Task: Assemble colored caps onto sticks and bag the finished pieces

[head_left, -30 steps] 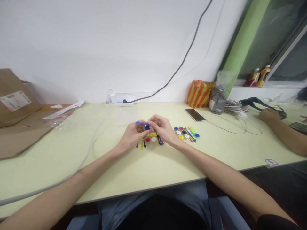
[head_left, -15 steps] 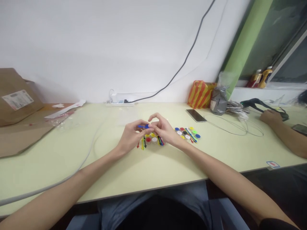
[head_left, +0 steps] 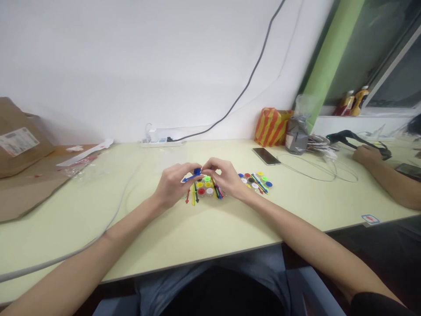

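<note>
My left hand (head_left: 169,183) pinches a blue arrow-shaped spinner (head_left: 189,178) between thumb and fingers, raised above the table. A round blue knob (head_left: 197,171) sits at the arrow's right end. From the other side, my right hand (head_left: 226,177) brings its thumb and index fingertips together right beside the knob; whether something small is between them cannot be made out. Beneath the hands lie round pieces in several colours, among them a red one (head_left: 201,192) and a white one (head_left: 209,191). Coloured arrows, such as a black arrow (head_left: 196,195), lie around them, partly hidden by my hands.
More round pieces and arrows (head_left: 255,181) lie right of my right hand. Behind them are a phone (head_left: 266,156), a striped bag (head_left: 272,127) and a cable. A power strip (head_left: 161,143) lies along the wall. Another person's arm (head_left: 391,177) rests at far right.
The blue arrow has tilted, its tip now lower left, and the blue knob shows above it. My right index finger has come down towards the thumb. The view has shifted slightly.
</note>
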Tool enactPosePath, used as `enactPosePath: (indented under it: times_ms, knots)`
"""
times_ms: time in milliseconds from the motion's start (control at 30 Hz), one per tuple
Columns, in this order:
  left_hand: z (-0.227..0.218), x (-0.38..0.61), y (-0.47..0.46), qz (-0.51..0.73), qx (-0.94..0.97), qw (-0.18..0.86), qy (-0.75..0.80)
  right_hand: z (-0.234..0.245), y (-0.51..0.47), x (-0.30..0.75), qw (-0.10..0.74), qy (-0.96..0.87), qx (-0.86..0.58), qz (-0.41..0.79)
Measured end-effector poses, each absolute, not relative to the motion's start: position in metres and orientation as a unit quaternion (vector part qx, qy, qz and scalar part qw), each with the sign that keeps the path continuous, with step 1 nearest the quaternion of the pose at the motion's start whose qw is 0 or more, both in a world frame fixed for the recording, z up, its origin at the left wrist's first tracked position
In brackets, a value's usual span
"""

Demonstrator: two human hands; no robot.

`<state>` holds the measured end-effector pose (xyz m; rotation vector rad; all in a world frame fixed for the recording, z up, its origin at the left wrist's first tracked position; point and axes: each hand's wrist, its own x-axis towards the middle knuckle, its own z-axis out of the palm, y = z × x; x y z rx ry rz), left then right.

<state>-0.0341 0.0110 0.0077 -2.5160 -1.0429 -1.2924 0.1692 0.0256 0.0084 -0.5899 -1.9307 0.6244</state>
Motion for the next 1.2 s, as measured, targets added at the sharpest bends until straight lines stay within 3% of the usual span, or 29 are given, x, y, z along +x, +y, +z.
enactPosePath:
  times_ms: [567,1000,1200]
  knots:
    - [0.0134,-0.0296,0.0067,-0.5,-0.809,0.038,-0.308,0.0055,0.0281,0.169,0.527,-0.803,-0.208,0.183]
    - [0.0111,-0.0333,0.0104,-0.456,-0.847,0.119,-0.247,0.0064,0.0272,0.1695,0.478,-0.835,-0.237,0.133]
    - [0.0108,-0.0365,0.0104,-0.446,-0.85,0.101,-0.262,0.003,0.0271,0.1679,0.429,-0.858,-0.263,0.099]
